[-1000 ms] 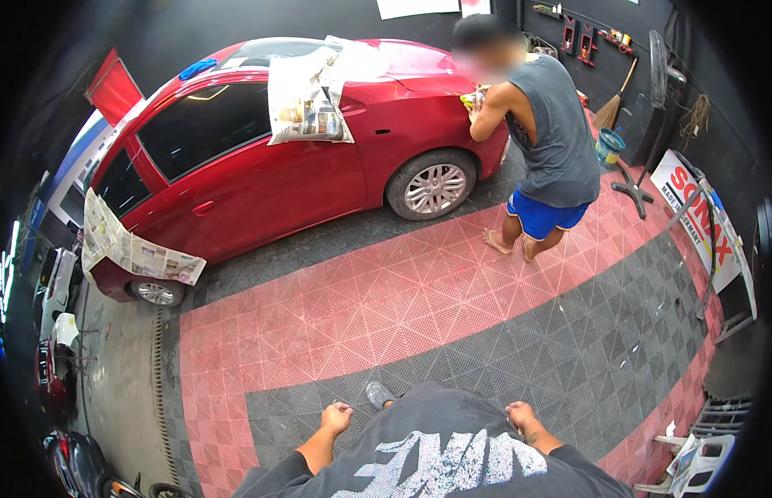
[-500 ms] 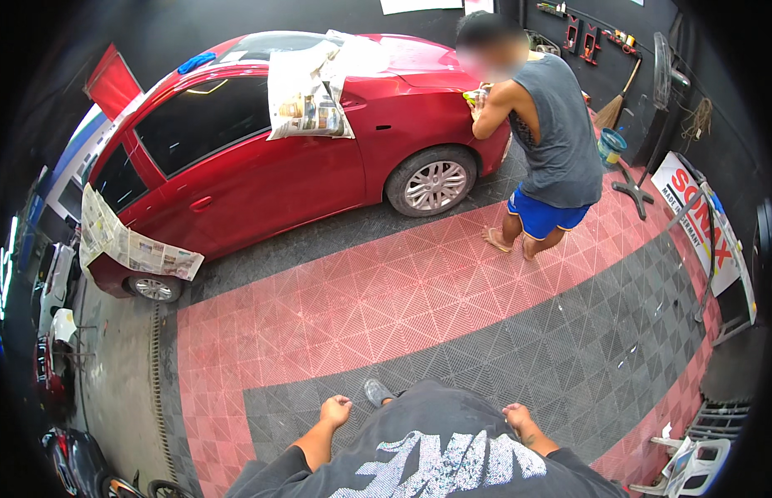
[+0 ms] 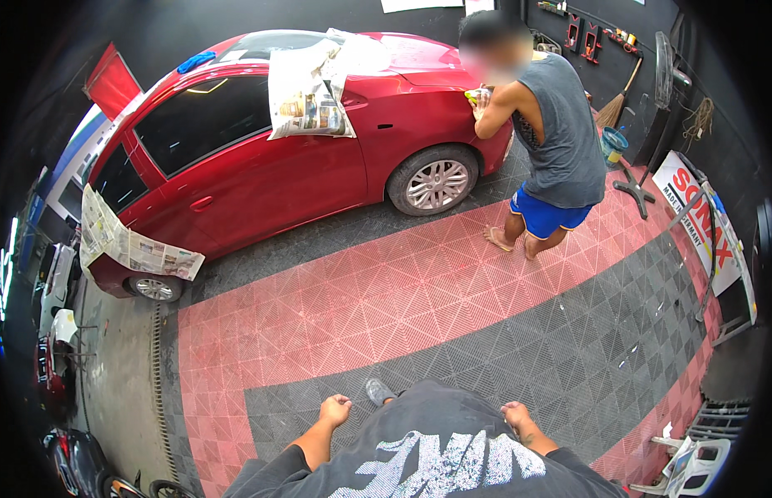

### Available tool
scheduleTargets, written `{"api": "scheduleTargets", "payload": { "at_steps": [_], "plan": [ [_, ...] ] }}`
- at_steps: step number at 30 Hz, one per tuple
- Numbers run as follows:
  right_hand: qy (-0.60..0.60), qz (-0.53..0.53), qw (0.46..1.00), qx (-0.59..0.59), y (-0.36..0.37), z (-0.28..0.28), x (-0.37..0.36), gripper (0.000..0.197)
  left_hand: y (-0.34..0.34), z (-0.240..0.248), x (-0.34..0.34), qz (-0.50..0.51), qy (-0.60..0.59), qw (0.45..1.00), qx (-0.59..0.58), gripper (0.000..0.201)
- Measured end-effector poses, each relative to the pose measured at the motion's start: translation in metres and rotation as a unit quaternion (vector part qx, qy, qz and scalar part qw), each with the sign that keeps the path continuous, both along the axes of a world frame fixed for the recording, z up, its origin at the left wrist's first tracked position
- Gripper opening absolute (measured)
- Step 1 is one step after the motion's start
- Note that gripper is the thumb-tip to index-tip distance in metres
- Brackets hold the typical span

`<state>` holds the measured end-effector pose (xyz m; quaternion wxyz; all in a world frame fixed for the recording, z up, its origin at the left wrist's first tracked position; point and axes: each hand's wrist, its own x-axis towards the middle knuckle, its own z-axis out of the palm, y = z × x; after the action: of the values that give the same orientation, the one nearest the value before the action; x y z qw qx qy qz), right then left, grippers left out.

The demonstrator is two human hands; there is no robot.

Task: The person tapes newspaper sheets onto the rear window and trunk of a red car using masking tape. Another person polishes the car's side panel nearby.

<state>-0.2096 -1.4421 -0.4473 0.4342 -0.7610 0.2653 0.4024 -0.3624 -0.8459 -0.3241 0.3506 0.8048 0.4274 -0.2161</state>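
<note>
My left hand [image 3: 335,410] hangs beside my body with its fingers curled in, and nothing shows in it. On the other side, my right hand [image 3: 514,413] is likewise curled closed, with no object visible. Both are away from the red car [image 3: 278,178] standing across the floor. Newspaper sheets [image 3: 307,108] cover its side mirror area, and more newspaper [image 3: 145,249] hangs over the rear corner. By the front fender a person in a grey sleeveless top [image 3: 560,133] leans in, pressing a small yellow-green thing [image 3: 472,97] to the paint.
Pink and dark floor tiles [image 3: 344,307] lie between me and the car. A blue cloth [image 3: 195,62] rests on the roof. To the right are a bucket [image 3: 613,145], a broom [image 3: 614,104], a stand base [image 3: 633,191], a leaning sign board [image 3: 697,220] and a white chair [image 3: 693,465].
The person at the fender has shifted very slightly, still bent over the same spot. My hands stay at my sides, almost unmoved.
</note>
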Motion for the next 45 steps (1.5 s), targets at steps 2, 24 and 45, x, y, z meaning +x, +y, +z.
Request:
{"api": "scheduleTargets", "payload": {
  "at_steps": [2,24,45],
  "plan": [
    [0.004,-0.009,1.0,-0.004,0.003,0.001,-0.001,0.043,0.0,0.003,0.0,0.001,0.0,1.0,0.0,0.034],
    [-0.003,0.021,1.0,-0.012,-0.002,0.028,-0.002,0.044,-0.012,-0.003,-0.012,0.004,-0.002,1.0,-0.002,0.034],
    [-0.053,0.102,0.993,-0.033,0.002,0.005,0.0,0.046,-0.015,-0.007,-0.03,0.029,-0.008,1.0,0.009,0.032]
  ]
}}
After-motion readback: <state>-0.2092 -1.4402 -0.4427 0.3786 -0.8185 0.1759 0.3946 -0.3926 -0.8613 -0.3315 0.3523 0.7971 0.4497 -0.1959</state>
